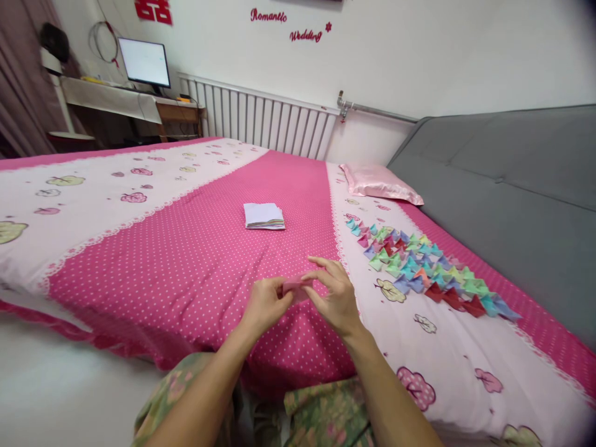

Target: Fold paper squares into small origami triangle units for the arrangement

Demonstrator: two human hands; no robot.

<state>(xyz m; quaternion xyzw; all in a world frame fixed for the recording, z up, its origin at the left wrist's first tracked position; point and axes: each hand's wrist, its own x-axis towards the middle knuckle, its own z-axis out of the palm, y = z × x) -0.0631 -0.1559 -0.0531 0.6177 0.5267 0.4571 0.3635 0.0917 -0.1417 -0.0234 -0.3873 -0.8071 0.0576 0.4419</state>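
Between my two hands is a small folded piece of pink paper [296, 288], held just above the polka-dot bedspread. My left hand [267, 303] pinches its left end with thumb and fingers. At the other end, my right hand [333, 295] grips the paper between thumb and fingertips, with one finger raised. Farther forward lies a stack of square paper sheets [263, 215], white on top with coloured edges below. To the right, many small folded paper boats [419, 267] in red, green, blue and other colours stand in rows.
The pink and white bed [209, 248] spreads out before me. A pink pillow [379, 183] rests by the grey headboard [507, 205]. Behind are a radiator [265, 115] and a desk [116, 102] with a monitor [145, 62].
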